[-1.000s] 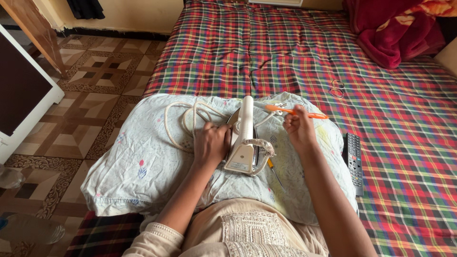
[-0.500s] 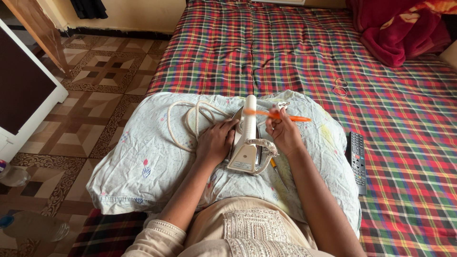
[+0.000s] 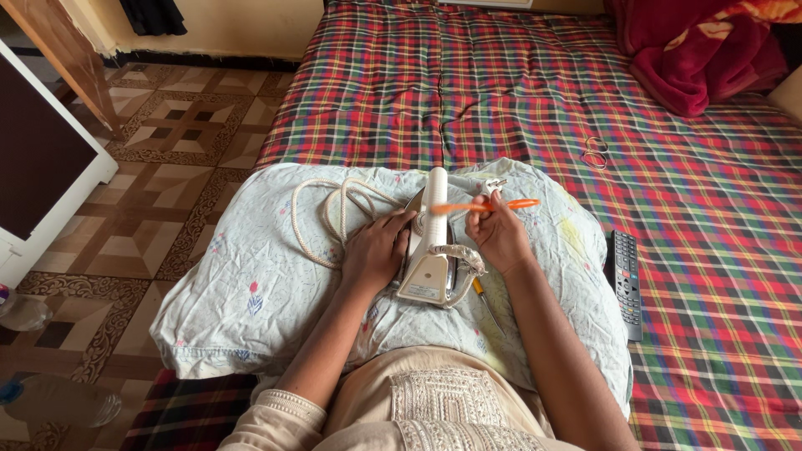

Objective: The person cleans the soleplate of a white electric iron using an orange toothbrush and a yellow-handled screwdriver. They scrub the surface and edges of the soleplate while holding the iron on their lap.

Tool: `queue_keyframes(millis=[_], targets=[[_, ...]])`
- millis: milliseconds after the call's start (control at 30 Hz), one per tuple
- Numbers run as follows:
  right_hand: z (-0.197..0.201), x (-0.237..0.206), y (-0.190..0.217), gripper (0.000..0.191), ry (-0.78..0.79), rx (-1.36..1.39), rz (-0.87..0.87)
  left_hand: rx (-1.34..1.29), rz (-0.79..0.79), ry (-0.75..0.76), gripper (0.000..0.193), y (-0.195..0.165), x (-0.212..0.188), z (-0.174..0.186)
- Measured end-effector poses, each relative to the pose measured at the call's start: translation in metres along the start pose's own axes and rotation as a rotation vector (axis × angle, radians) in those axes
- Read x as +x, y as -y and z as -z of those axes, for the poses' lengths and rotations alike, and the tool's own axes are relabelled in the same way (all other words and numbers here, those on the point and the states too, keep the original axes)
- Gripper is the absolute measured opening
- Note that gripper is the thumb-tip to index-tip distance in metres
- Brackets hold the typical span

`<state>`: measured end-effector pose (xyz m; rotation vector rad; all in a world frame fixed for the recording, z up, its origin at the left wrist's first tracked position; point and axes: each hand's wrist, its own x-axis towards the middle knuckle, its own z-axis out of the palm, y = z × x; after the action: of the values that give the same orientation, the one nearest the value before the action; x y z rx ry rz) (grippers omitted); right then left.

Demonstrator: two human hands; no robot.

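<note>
A white clothes iron (image 3: 432, 250) lies on its side on a pale floral pillow (image 3: 251, 292) across my lap. My left hand (image 3: 378, 250) grips the iron's left side and steadies it. Just right of the iron, my right hand (image 3: 497, 235) holds an orange-handled screwdriver (image 3: 489, 205), which lies level across the iron's upper part. The iron's cream cord (image 3: 334, 217) is looped on the pillow to the left. A second tool with a yellow handle (image 3: 483, 296) rests on the pillow under my right wrist.
The pillow sits on a bed with a red and green plaid cover (image 3: 501, 92). A black remote control (image 3: 625, 284) lies to the right, a small metal ring piece (image 3: 595, 152) beyond. A red blanket (image 3: 693, 50) is heaped at the far right. Patterned tile floor (image 3: 167, 167) lies left.
My right hand moved left with the orange screwdriver, from the pillow's right side over to the iron. My left hand stayed on the iron.
</note>
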<state>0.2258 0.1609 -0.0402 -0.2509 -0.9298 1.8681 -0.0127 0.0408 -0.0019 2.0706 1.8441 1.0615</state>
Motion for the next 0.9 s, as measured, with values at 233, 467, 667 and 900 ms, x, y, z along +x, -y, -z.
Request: queue_keyframes(millis=[233,467,667,900], targets=[[0.0050,0.0016,0.0005,0.030,-0.189,-0.036,0.001,0.019,-0.003,-0.003,0.040,0.0006,0.0005,-0.0003],[0.0002,-0.0008,0.0007,0.029,-0.145,0.023,0.014,0.017,0.004,-0.002,0.040,-0.0002,-0.0005,0.0007],[-0.0002,-0.0012,0.0010,0.028,-0.052,0.049,0.024,0.008,0.021,0.021,0.041,-0.0003,-0.0003,0.0008],[-0.0016,-0.0015,0.0009,0.029,-0.244,0.020,-0.002,0.024,-0.012,-0.005,0.040,0.0012,-0.0011,0.0004]])
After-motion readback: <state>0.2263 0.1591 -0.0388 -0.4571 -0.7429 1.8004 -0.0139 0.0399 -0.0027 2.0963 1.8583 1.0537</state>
